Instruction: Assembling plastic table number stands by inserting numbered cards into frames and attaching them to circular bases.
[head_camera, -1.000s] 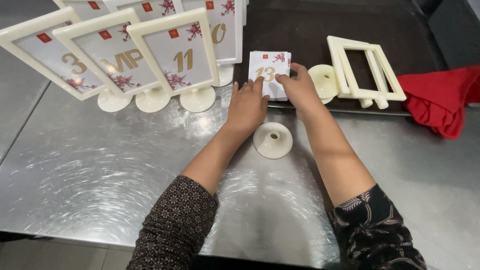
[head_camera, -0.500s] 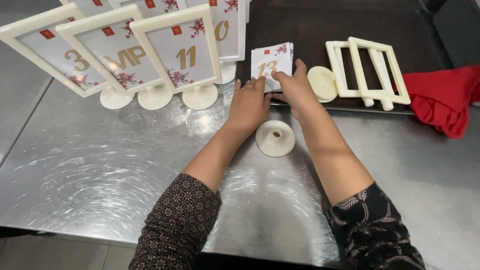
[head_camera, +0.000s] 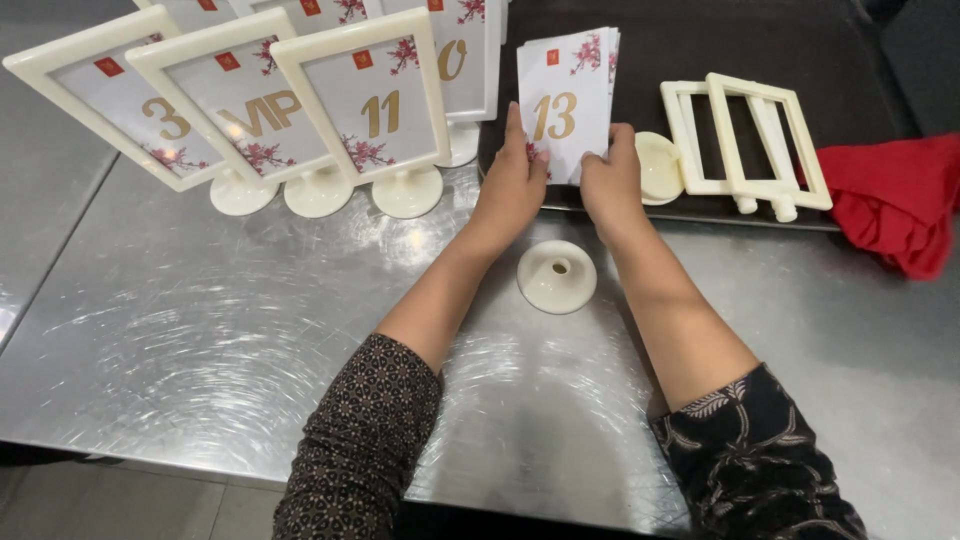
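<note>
My left hand (head_camera: 512, 185) and my right hand (head_camera: 611, 182) hold a small stack of white cards (head_camera: 566, 98) upright between them, at the far middle of the steel table (head_camera: 200, 340). The front card shows a gold number and red blossom sprigs. Both hands grip the stack at its lower edge, left hand on the left side, right hand on the right. A round cream stand base (head_camera: 557, 277) with a centre hole lies on the table between my forearms, just short of the hands.
Several cream framed number signs (head_camera: 365, 110) stand on round bases at the back left. Empty cream frames (head_camera: 745, 145) and another round base (head_camera: 658, 165) lie on a dark tray (head_camera: 700, 40) at the back right. A red cloth (head_camera: 890, 195) lies at the right edge.
The card stack has been raised more upright and a little farther from me, with both hands staying on it. The stand base has not moved.
</note>
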